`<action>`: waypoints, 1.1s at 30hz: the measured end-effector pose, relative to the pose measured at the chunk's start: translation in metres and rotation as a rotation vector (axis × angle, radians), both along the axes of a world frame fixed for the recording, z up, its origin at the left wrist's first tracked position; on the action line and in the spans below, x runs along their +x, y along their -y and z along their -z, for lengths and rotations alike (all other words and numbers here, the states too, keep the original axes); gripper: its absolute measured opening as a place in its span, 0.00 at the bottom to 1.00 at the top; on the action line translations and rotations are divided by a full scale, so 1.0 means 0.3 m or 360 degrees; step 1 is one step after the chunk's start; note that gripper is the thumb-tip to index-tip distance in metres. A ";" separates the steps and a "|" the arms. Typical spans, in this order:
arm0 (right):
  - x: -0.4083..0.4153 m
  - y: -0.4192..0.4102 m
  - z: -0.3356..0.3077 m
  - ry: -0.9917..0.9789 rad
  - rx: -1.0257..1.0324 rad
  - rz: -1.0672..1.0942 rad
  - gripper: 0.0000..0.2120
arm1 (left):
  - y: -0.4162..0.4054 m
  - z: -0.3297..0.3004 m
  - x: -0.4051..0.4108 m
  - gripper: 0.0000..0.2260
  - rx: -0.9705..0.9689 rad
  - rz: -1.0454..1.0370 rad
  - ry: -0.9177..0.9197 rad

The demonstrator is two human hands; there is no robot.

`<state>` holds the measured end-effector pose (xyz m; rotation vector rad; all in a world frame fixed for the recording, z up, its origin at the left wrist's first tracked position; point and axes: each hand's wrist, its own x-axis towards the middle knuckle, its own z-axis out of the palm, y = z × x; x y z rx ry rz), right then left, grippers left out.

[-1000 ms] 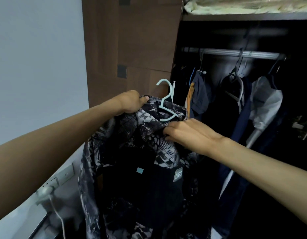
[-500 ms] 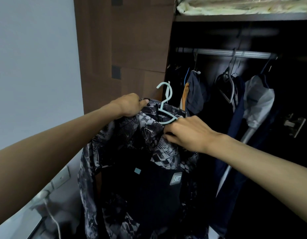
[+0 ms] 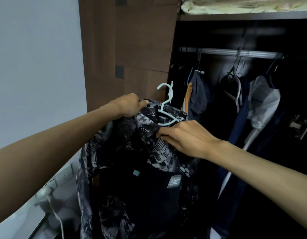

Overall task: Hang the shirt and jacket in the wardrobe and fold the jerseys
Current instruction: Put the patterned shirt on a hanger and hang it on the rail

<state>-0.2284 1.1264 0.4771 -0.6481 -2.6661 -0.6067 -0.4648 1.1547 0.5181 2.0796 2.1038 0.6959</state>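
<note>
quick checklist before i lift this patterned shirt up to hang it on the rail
1. Hanger inside the shirt: ok. The light blue hanger sits in the collar of the patterned shirt, hook sticking up.
2. Grip on both sides: ok. The left hand holds the left shoulder, the right hand pinches the fabric by the collar.
3. Hook free to catch: ok. Nothing covers it.
4. Space on the rail: ok. A bare stretch shows between the hung clothes.
5. Shirt seated evenly on both hanger arms: cannot tell, fabric and the right hand hide them.
6. Shirt already on the rail: not ok, it is below the rail, outside the wardrobe.
</note>
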 end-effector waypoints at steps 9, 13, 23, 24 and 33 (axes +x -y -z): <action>-0.007 -0.005 -0.014 -0.0065 -0.0561 0.0035 0.07 | 0.025 0.011 0.006 0.26 0.0053 0.0059 0.0041; 0.026 -0.016 -0.097 -0.0479 -0.1490 0.0023 0.06 | 0.042 0.032 -0.017 0.26 0.0093 0.0202 0.0142; 0.069 -0.166 -0.193 -0.1299 -0.1433 -0.0075 0.21 | 0.133 0.001 0.018 0.19 0.0496 0.0292 -0.0093; 0.067 -0.167 -0.195 -0.1318 -0.1406 -0.0091 0.22 | 0.137 -0.010 0.011 0.19 0.0585 0.0218 -0.0263; 0.000 -0.164 -0.220 -0.1254 -0.1152 -0.0046 0.22 | 0.131 -0.079 0.030 0.19 0.0524 0.0225 0.0059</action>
